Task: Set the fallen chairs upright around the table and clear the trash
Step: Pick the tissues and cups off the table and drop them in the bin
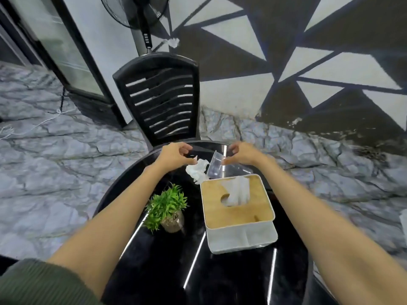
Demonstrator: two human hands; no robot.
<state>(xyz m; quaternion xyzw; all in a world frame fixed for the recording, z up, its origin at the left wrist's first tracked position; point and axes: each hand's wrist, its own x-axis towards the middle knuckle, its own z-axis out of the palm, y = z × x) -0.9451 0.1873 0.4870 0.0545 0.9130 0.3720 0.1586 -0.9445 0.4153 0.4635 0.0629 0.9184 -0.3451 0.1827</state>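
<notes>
A crumpled white tissue (197, 170) lies on the far part of the round black table (154, 260). A clear plastic cup (214, 165) lies on its side just to the tissue's right. My left hand (176, 155) hovers over the tissue with curled, spread fingers, and its thumb tip is at the tissue's upper edge. My right hand (240, 154) is at the cup's rim with thumb and fingers apart, not closed around it. A black slatted chair (158, 102) stands upright at the table's far side.
A white tissue box with a wooden lid (237, 208) and a small green plant in a glass pot (168, 208) stand mid-table. Behind the chair are a standing fan (143, 23), a glass-door cabinet (61, 53) and a white scrap (174, 42). A cord (33, 126) trails on the floor.
</notes>
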